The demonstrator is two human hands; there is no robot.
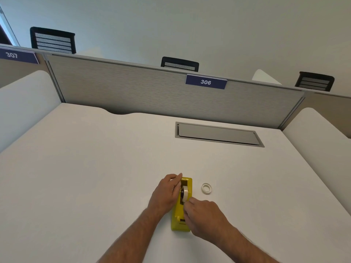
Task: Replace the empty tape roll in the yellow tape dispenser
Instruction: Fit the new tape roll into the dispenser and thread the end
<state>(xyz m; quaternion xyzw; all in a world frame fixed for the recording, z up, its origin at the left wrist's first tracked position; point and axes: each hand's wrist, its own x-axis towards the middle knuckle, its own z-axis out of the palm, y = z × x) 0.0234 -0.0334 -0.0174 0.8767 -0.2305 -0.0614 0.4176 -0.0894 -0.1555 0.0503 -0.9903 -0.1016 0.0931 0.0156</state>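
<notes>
The yellow tape dispenser [178, 219] stands on the white desk [95, 177], its long axis pointing away from me. A tape roll [184, 192] sits upright in its well. My left hand [168, 192] grips the dispenser's left side near the far end. Fingertips of my right hand [203, 213] are pinched together at the near edge of the roll; whether they hold a tape end is hidden. A thin white empty roll core [206, 188] lies flat on the desk, just right of the dispenser and clear of both hands.
A grey cable hatch [218, 134] is set into the desk at the back right. A grey partition [142, 92] labelled 306 closes the far side. White side panels rise left and right. Black chair backs show behind the partition.
</notes>
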